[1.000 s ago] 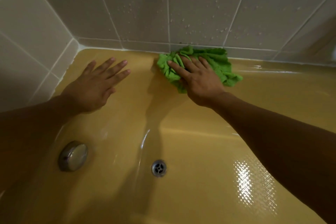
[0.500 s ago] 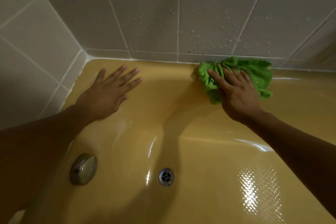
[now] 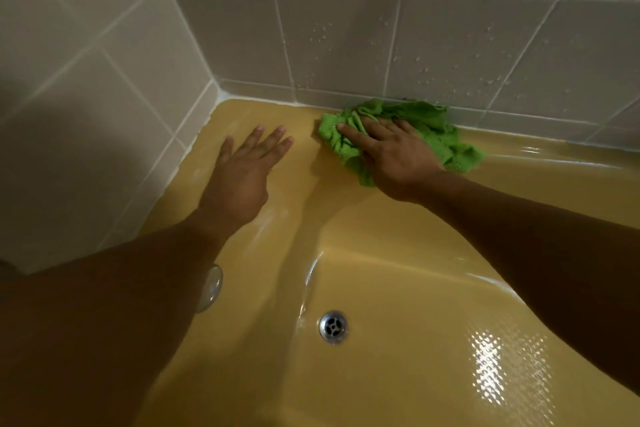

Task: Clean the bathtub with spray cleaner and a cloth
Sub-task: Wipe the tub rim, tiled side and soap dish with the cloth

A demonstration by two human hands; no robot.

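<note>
Because the green cloth (image 3: 440,135) bunched on the far ledge of the bathtub (image 3: 398,288) against the tiled wall (image 3: 346,45) looks soft, light and limp, the right grip (image 3: 398,156) presses its middle with straight fingers, the left grip (image 3: 242,180) spread flat just left.

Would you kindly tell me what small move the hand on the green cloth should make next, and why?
Probably slide the green cloth leftward along the bathtub rim toward the corner: the right hand presses it flat at the base of the tiled wall, and bare rim lies between it and the corner.
</note>
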